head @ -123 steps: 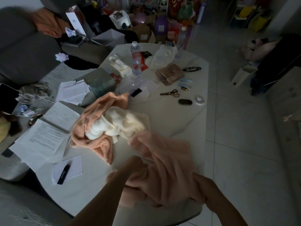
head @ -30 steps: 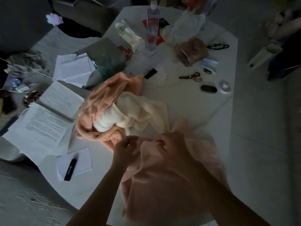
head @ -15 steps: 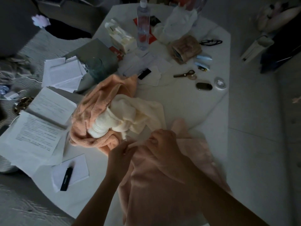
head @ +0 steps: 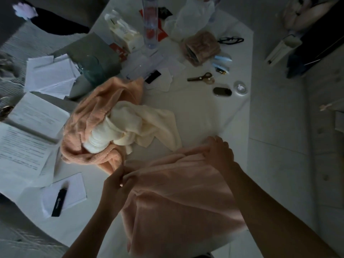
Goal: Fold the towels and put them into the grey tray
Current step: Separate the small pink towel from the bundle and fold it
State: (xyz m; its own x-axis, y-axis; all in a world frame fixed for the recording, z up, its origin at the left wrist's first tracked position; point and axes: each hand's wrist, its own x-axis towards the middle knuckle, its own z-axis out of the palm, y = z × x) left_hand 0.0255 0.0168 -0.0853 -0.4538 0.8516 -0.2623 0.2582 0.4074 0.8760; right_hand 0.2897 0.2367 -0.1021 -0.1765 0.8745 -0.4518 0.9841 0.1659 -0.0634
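Observation:
A pale pink towel (head: 178,200) lies spread over the near part of the white table (head: 201,112) and hangs over its front edge. My left hand (head: 115,185) pinches the towel's far left corner. My right hand (head: 219,153) grips its far right corner, and the far edge runs between the two. Behind it lies a crumpled orange towel (head: 93,116) with a cream towel (head: 141,125) bunched on top. The grey tray (head: 87,45) stands at the back left, partly covered by papers.
Papers (head: 28,127) and a black pen (head: 59,202) lie at the left. A glass (head: 91,69), water bottle (head: 149,23), tissue box (head: 124,34), scissors (head: 201,78), glasses (head: 230,40) and small items crowd the far side. Tiled floor (head: 279,164) lies right.
My hands have moved apart along the pink towel's far edge, the right one out to the right, stretching the edge flat on the table.

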